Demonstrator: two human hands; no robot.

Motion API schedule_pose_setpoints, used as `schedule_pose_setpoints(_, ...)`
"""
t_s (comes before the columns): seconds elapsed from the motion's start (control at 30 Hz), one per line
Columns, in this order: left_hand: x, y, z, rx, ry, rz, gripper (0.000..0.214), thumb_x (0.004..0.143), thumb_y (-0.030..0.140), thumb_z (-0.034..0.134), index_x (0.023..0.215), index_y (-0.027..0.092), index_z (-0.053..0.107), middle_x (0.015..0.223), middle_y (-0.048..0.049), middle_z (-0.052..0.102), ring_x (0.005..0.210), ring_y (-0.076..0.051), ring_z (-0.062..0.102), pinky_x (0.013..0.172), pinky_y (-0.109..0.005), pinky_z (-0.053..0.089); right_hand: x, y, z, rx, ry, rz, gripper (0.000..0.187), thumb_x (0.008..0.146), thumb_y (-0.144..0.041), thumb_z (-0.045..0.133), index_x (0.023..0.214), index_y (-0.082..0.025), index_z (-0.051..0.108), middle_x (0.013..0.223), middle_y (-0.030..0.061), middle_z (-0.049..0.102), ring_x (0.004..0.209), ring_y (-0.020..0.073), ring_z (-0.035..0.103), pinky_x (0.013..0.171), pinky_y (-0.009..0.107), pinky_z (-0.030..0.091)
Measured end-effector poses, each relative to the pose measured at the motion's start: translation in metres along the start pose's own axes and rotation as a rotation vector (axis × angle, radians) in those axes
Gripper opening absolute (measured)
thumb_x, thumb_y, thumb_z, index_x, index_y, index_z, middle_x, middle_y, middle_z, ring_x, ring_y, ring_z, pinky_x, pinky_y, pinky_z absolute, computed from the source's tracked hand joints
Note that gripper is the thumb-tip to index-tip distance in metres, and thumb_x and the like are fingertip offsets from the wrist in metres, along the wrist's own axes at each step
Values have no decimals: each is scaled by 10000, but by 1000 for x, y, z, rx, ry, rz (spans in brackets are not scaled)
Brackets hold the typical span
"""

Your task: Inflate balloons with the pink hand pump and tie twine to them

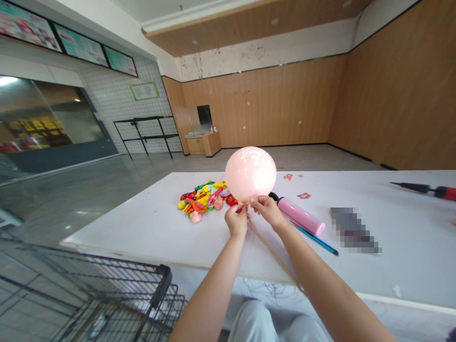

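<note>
An inflated pale pink balloon (251,173) stands over the white table, its neck pointing down toward me. My left hand (237,220) is closed with its fingers pinched at the neck. Just to the right, my right hand (265,209) also pinches at the balloon's base. The neck itself is mostly covered by the fingers. A thin tan strip (272,251) runs from below the hands toward the table's front edge, passing beside my right forearm. Left of the balloon lies a pile of uninflated balloons (199,202) in red, yellow, orange, green and pink.
Right of my hands lie a pink cylindrical pump (302,216) and a blue pen (320,241). A blurred-out flat object (354,231) is farther right, and a red and black pump (441,191) is at the right edge. Small stickers (304,195) dot the white table (124,223). A black wire cart (124,285) stands at front left.
</note>
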State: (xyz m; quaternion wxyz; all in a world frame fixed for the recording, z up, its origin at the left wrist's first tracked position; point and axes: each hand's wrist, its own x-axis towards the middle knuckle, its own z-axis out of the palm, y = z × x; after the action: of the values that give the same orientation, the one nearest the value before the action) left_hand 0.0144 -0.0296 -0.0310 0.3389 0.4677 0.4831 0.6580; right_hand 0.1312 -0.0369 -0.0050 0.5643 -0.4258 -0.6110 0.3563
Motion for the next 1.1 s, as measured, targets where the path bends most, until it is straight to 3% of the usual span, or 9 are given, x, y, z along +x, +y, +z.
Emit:
schedule_pose_setpoints(0.17, 2, -2, 1, -21, 31, -47, 175, 655, 297, 702, 598, 150, 625, 452, 7, 565, 377, -139, 524, 393, -248, 439, 12, -30, -5, -386, -25, -113, 339, 845, -405, 535, 618, -172, 631, 581, 16, 625, 524, 106, 508, 503, 218, 340)
schedule_pose_setpoints(0.27, 1, -1, 2, -39, 49, -52, 150, 651, 276, 682, 610, 140, 633, 458, 7, 568, 375, -137, 525, 389, -248, 443, 19, -49, 1, -282, -129, -156, 250, 841, -376, 556, 815, -179, 707, 753, 35, 701, 543, 101, 548, 469, 199, 366)
schedule_pose_setpoints(0.33, 1, 1, 2, -59, 63, -61, 159, 645, 287, 684, 639, 132, 649, 473, 4, 578, 377, -137, 528, 388, -250, 444, 21, -52, 7, -131, -185, -135, 303, 844, -399, 546, 997, -190, 705, 889, 53, 718, 513, 91, 558, 419, 190, 377)
schedule_pose_setpoints(0.4, 0, 2, 2, -73, 72, -71, 181, 638, 302, 690, 674, 127, 666, 482, 2, 585, 377, -139, 530, 385, -252, 442, 19, -44, 9, -48, -152, -85, 351, 826, -422, 558, 1048, -186, 692, 909, 64, 718, 501, 96, 575, 380, 182, 380)
schedule_pose_setpoints(0.53, 1, 0, 2, -64, 74, -71, 183, 642, 314, 676, 686, 137, 682, 468, 5, 578, 374, -142, 528, 391, -254, 443, 10, -12, 4, -21, 26, 60, 274, 767, -410, 610, 803, -150, 688, 771, 73, 713, 532, 120, 613, 382, 170, 394)
schedule_pose_setpoints(0.67, 1, -1, 3, -95, 72, -91, 153, 627, 300, 677, 632, 147, 663, 440, 12, 557, 365, -128, 501, 385, -242, 420, 0, 13, -1, 61, 77, 235, 216, 729, -358, 643, 729, -144, 667, 717, 70, 708, 546, 115, 610, 420, 171, 413)
schedule_pose_setpoints(0.87, 1, 17, -4, -291, 14, -198, 184, 553, 252, 744, 562, 124, 613, 438, 25, 529, 383, -68, 456, 407, -189, 378, -4, 25, 7, 280, 13, 358, 209, 617, -362, 747, 693, -170, 712, 699, 35, 705, 611, 136, 621, 507, 219, 466)
schedule_pose_setpoints(1.1, -7, 50, -1, -574, -11, -425, 189, 520, 106, 781, 549, 105, 595, 480, 35, 519, 420, -22, 454, 400, -120, 349, -5, 18, 12, 571, -96, 360, 342, 545, -389, 821, 759, -138, 731, 626, 33, 661, 490, 88, 509, 388, 173, 268)
